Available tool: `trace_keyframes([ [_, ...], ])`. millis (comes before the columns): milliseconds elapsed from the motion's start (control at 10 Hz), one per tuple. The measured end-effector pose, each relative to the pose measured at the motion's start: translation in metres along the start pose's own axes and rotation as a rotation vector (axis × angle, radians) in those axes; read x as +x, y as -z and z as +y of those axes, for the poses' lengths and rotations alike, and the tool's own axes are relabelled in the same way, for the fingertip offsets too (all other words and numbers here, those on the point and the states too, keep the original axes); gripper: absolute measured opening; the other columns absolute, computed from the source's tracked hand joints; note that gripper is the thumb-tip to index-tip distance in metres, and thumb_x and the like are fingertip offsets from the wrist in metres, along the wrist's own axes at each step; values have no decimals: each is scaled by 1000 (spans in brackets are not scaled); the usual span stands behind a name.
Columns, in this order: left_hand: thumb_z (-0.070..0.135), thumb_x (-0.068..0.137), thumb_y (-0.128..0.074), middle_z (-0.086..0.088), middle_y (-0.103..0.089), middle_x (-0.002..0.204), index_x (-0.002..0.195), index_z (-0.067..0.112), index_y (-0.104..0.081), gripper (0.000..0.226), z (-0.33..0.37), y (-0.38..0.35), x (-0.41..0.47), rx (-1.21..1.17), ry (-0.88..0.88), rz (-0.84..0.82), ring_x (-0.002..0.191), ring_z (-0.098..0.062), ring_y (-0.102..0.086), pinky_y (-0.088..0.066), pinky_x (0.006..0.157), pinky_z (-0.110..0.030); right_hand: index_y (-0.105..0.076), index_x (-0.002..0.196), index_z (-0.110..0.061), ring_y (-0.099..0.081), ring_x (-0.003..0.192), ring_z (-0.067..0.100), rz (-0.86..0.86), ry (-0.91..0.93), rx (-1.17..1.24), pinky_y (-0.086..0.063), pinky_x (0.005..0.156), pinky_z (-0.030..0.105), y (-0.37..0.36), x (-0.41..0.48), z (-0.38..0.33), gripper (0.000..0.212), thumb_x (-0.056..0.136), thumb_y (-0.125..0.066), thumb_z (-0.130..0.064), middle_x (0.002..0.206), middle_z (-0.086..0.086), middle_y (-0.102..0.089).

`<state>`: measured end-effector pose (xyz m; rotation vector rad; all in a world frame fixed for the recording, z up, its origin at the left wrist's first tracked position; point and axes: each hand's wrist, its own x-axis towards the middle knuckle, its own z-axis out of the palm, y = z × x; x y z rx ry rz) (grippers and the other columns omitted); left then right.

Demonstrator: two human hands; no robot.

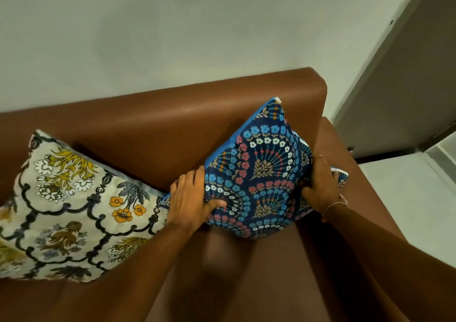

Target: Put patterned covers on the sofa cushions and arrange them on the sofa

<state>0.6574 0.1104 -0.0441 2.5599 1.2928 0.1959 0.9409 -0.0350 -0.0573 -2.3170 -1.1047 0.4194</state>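
The blue cushion (261, 171) stands tilted on 1 corner in the right end of the brown sofa (172, 114), leaning toward the backrest, probably so it can be plumped and squared before being let go. The cream floral cushion (71, 205) already lies against the backrest to the left, its corner just touching the blue one. The left hand (191, 198) clasps the blue cushion's left edge, thumb on the front and fingers wrapped behind. The right hand (320, 186) pinches the right edge, fingers curled into the fabric. Both covers look fully on.
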Motion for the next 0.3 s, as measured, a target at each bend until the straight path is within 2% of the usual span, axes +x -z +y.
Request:
trace_keyframes([
  [100, 83, 69, -55, -12, -23, 162, 155, 12, -8, 121, -3, 10, -14, -26, -38, -26, 149, -28, -20, -20, 121, -52, -19, 151, -14, -10, 151, 29, 112, -45, 114, 0, 118, 63, -1, -29, -17, 85, 73, -53, -10, 161, 9, -23],
  [200, 73, 81, -52, -10, 0, 167, 156, 11, 3, 112, -15, 25, -41, -24, -97, -11, 154, -25, 2, -9, 124, -51, -17, 152, -12, -7, 152, 27, 220, -11, 151, 0, 120, 58, -4, -75, -36, 83, 76, -48, -21, 162, 10, -19],
  [300, 61, 92, -45, -12, 1, 167, 156, 9, 0, 94, -30, 46, -77, 4, -127, 16, 154, -26, 6, -6, 124, -50, -17, 153, -11, -5, 152, 29, 181, 29, 117, -1, 121, 57, -14, -122, -57, 76, 85, -46, -29, 163, 12, -16],
])
